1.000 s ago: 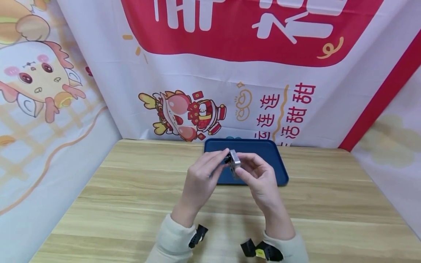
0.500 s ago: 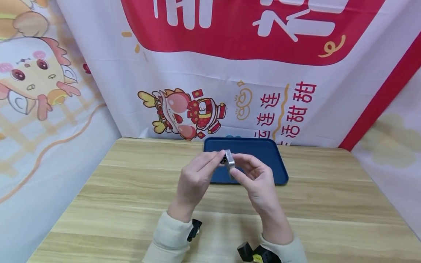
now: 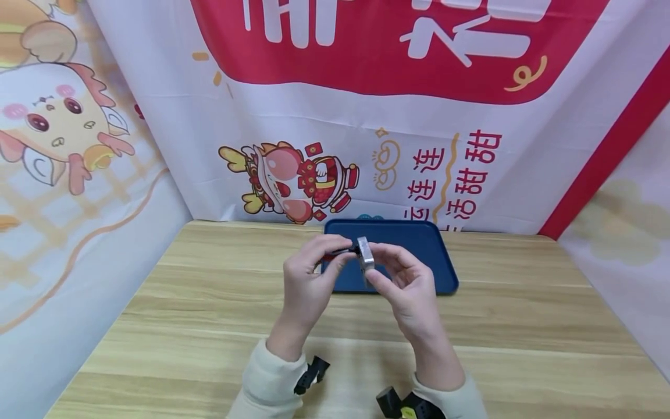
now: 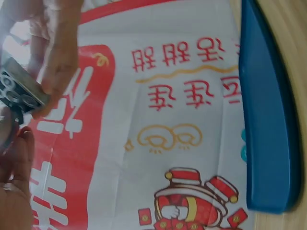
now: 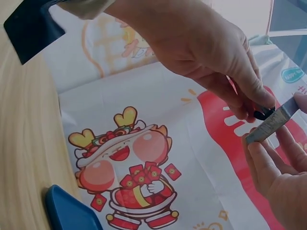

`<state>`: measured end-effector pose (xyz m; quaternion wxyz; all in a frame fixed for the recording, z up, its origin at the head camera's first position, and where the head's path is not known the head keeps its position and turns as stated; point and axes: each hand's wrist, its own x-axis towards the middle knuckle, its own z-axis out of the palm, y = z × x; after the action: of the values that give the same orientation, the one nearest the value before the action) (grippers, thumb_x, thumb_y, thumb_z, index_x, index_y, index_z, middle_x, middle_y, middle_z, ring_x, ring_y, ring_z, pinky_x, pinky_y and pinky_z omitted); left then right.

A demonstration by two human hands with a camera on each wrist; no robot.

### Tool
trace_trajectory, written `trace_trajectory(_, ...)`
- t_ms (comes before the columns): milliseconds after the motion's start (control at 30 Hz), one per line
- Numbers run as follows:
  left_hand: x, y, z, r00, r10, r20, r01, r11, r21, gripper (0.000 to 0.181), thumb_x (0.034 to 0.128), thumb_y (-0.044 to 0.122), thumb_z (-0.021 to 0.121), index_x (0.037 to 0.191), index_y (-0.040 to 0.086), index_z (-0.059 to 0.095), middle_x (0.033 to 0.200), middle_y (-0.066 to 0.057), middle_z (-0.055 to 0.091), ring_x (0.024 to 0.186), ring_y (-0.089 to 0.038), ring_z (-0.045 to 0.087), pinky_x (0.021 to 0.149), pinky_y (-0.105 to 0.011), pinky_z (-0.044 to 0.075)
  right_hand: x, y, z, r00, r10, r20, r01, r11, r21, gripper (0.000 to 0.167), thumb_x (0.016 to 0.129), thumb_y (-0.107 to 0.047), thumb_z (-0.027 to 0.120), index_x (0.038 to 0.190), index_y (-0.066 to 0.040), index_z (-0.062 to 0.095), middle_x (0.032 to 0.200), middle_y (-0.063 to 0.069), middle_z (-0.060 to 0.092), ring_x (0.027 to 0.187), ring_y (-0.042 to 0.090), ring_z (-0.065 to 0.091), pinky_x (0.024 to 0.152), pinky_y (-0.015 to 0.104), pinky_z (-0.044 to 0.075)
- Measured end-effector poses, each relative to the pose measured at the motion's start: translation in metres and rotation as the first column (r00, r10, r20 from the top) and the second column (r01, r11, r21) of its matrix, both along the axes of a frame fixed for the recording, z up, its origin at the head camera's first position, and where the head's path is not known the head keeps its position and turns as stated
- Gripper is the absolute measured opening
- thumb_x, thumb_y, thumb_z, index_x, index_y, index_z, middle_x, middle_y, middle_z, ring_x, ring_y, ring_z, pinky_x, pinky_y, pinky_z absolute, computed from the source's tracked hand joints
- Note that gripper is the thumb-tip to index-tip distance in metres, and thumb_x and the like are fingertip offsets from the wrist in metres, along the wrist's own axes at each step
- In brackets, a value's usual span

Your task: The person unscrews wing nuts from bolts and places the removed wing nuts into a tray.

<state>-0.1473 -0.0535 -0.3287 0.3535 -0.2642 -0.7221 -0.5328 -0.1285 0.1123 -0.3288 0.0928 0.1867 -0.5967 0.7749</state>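
Observation:
In the head view my right hand (image 3: pixel 413 294) holds a small silver metal block (image 3: pixel 365 254) by its edges, thumb below and fingers above. My left hand (image 3: pixel 306 285) pinches a thin dark piece (image 3: pixel 342 251), with a bit of red showing beside it. The black end (image 5: pixel 263 115) of that piece meets the block's face in the right wrist view; whether it enters the block cannot be told. Round ring shapes mark the block's face (image 4: pixel 20 91) in the left wrist view. Most of the dark piece is hidden by my left fingers.
A dark blue tray (image 3: pixel 447 279) lies behind and below my hands, near the back of the wooden table (image 3: pixel 220 308). A printed cloth (image 3: pixel 293 110) hangs at the table's far edge. Black devices (image 3: pixel 313 375) are strapped at both wrists.
Both hands have shifted slightly left with the block. My left fingers have drawn back from the block's face, so the dark piece between them shows more.

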Motion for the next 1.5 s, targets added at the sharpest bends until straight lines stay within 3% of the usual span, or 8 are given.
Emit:
trace_trajectory(133,0.004,0.004,0.003,0.983,-0.04,0.179,0.024,0.996,0.086,0.015,0.0898,0.012,0.072,0.104,0.006,0.075,0.102,-0.006,0.074,0.092,-0.014,0.07,0.077,-0.026,0.059,0.001,-0.003,0.0,0.999,-0.03,0.01,0.03,1.0,0.009,0.033,0.087,0.01,0.067,0.118,-0.001,0.065,0.114,-0.002,0.07,0.11,0.015,0.064,0.087,0.023,0.056)
trace_trajectory(267,0.007,0.006,0.007,0.936,-0.106,0.334,0.048,0.983,0.178,0.016,0.0928,0.015,0.07,0.105,0.007,0.075,0.103,-0.005,0.075,0.092,-0.014,0.069,0.077,-0.026,0.059,0.001,-0.004,0.0,0.999,-0.045,0.02,0.045,0.999,0.014,0.034,0.087,0.01,0.067,0.12,0.002,0.063,0.114,-0.003,0.071,0.11,0.015,0.064,0.084,0.022,0.057)
trace_trajectory(467,0.009,0.004,0.013,0.877,-0.186,0.443,0.092,0.97,0.225,0.022,0.0938,0.013,0.068,0.115,0.009,0.071,0.115,-0.007,0.071,0.104,-0.019,0.066,0.083,-0.03,0.059,0.001,-0.004,0.0,0.998,-0.058,0.004,0.058,0.998,0.007,0.032,0.087,0.01,0.066,0.118,-0.001,0.065,0.114,-0.002,0.071,0.109,0.015,0.065,0.085,0.023,0.057)
trace_trajectory(600,0.011,-0.001,0.013,0.934,-0.074,0.35,0.059,0.997,0.053,0.037,0.0897,0.011,0.073,0.126,0.015,0.065,0.125,-0.003,0.066,0.115,-0.016,0.06,0.085,-0.035,0.059,0.001,-0.003,0.002,0.996,-0.089,0.007,0.09,0.996,-0.028,0.032,0.088,0.012,0.064,0.114,-0.007,0.067,0.111,-0.001,0.071,0.106,0.015,0.066,0.087,0.024,0.056)
trace_trajectory(733,0.01,-0.003,0.011,0.996,0.055,0.074,-0.043,0.987,-0.154,0.045,0.0846,0.008,0.078,0.127,0.012,0.065,0.134,-0.004,0.061,0.124,-0.018,0.053,0.092,-0.034,0.055,0.002,-0.002,0.005,0.992,-0.12,0.047,0.123,0.99,-0.07,0.032,0.088,0.012,0.063,0.111,-0.01,0.068,0.109,0.001,0.071,0.103,0.015,0.068,0.088,0.025,0.056)
trace_trajectory(867,0.007,-0.001,0.011,0.989,0.066,-0.132,-0.095,0.97,-0.226,0.041,0.0834,0.004,0.078,0.123,0.007,0.067,0.133,-0.008,0.063,0.126,-0.024,0.051,0.105,-0.033,0.045,0.003,-0.002,0.007,0.989,-0.129,0.077,0.136,0.987,-0.089,0.03,0.089,0.011,0.063,0.112,-0.009,0.068,0.109,0.002,0.07,0.101,0.014,0.069,0.085,0.024,0.057)
trace_trajectory(1033,0.002,0.002,0.007,0.97,0.077,-0.229,-0.132,0.963,-0.235,0.039,0.082,-0.001,0.078,0.12,0.004,0.069,0.126,-0.01,0.067,0.122,-0.027,0.053,0.109,-0.032,0.042,0.004,-0.004,0.008,0.987,-0.129,0.092,0.138,0.985,-0.1,0.03,0.09,0.012,0.062,0.111,-0.009,0.067,0.108,0.002,0.07,0.099,0.012,0.068,0.081,0.023,0.058)
trace_trajectory(1500,-0.001,0.004,0.001,0.987,0.066,-0.148,-0.091,0.981,-0.172,0.033,0.0841,0.002,0.076,0.117,0.002,0.071,0.119,-0.01,0.07,0.114,-0.024,0.055,0.103,-0.026,0.046,0.007,-0.01,0.007,0.99,-0.111,0.091,0.119,0.989,-0.084,0.033,0.089,0.013,0.061,0.112,-0.008,0.067,0.111,0.002,0.069,0.103,0.015,0.066,0.085,0.023,0.056)
